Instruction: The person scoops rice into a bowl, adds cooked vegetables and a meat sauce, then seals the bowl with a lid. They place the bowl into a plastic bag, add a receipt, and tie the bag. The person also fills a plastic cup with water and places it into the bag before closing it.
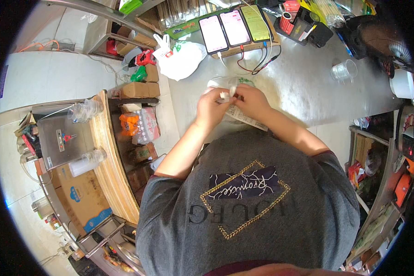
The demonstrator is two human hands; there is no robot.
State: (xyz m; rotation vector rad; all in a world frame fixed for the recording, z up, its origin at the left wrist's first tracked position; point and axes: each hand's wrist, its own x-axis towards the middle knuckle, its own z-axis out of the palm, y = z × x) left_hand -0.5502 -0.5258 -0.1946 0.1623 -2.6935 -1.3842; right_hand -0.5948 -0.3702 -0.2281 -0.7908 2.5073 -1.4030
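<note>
Close in front of my body, at the near edge of the metal table, both hands work on a white translucent plastic bag (219, 83) with green print. My left hand (209, 109) is closed with its fingers pinched on a twisted white end of the bag. Right beside it, my right hand (253, 102) pinches the other gathered end, so the fingertips of both hands almost meet. A printed paper slip (247, 118) hangs at the bag under my right wrist. What lies inside the bag is mostly hidden by my hands.
A tied white bag (183, 60) stands farther left on the metal table (299, 87). Three lit phones (235, 28) with cables lean at the back. A clear plastic cup (344, 71) lies at the right, near a dark fan (377, 43). Shelves flank me.
</note>
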